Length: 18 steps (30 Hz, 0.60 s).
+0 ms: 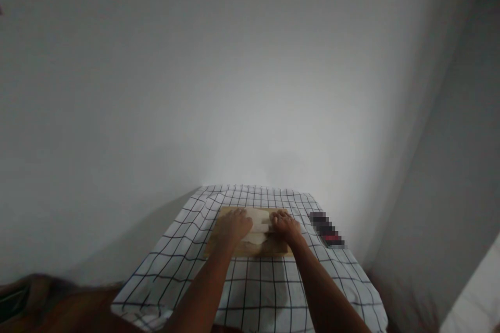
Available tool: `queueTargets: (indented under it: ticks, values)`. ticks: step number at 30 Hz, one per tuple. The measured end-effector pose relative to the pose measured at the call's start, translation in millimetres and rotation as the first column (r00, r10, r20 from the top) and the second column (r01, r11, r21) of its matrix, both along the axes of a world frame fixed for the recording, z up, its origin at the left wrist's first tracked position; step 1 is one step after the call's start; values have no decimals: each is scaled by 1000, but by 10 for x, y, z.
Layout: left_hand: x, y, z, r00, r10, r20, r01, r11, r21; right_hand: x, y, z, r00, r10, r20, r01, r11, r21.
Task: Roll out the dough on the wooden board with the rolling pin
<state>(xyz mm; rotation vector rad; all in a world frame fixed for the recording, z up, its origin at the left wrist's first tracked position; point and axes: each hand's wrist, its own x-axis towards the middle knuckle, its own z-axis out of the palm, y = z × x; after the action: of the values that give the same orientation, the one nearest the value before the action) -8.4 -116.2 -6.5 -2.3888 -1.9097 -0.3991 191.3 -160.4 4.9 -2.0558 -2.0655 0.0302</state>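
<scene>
Both arms reach forward over a wooden board at the middle of the table. On the board lies a pale, soft-looking piece, perhaps dough or cloth; its kind is unclear. A crease or edge runs across it, with a lighter part below. My left hand presses on its left end, palm down, with the fingers bent close together. At the right end, my right hand has its fingers curled down onto the piece. Shadow and blur hide the fingertips.
A white cloth with dark checks covers the table. Near its right edge lies a pixelated dark, flat object with a red patch. A pale wall rises behind the table, and a brownish blurred shape is at lower left.
</scene>
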Motion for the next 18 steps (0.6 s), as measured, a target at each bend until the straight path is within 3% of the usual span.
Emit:
queueTargets:
  ticks: [4, 18]
  values:
    - [3, 24, -11, 998, 61, 9, -61, 997, 46, -6, 24, -7, 999, -30, -18, 30, 1000, -2]
    - [-6, 113, -91, 1000, 14, 25, -17, 993, 113, 63, 172, -102, 999, 13, -29, -13, 1000, 11]
